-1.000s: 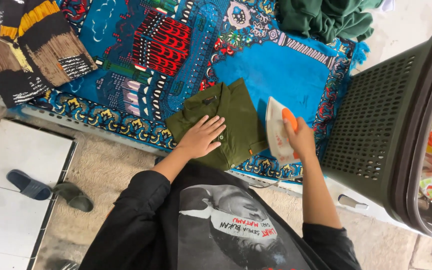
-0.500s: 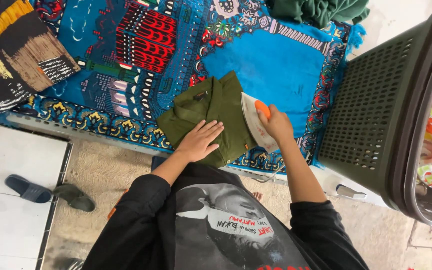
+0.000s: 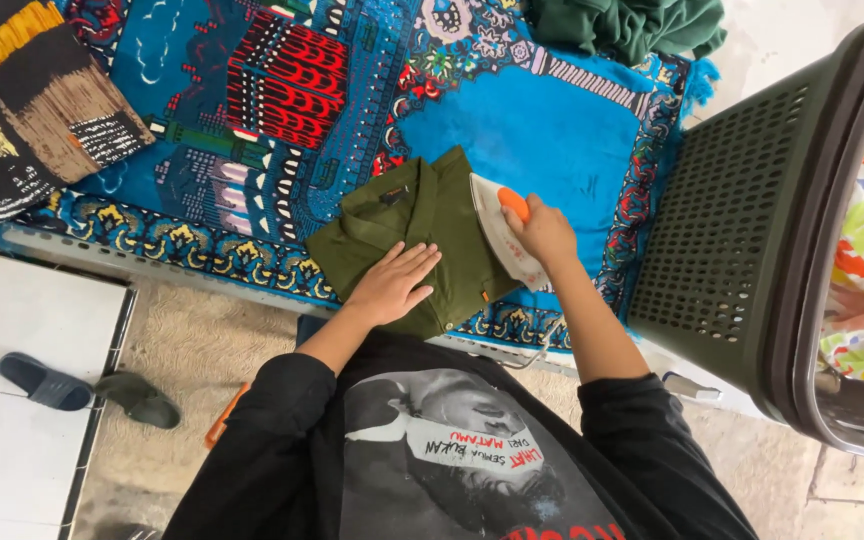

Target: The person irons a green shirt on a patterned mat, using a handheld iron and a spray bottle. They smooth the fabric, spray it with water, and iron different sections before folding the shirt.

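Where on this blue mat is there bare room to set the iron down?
Free: the plain blue patch between the olive shirt, the dark green clothes and the laundry basket. Crowded: the near edge, where the left hand presses the shirt and the right hand holds the iron.

At frame centre the left hand lies flat on a folded olive shirt spread over a blue patterned rug, the right hand grips a white iron at the shirt's right edge, and 1 dark laundry basket stands at right.
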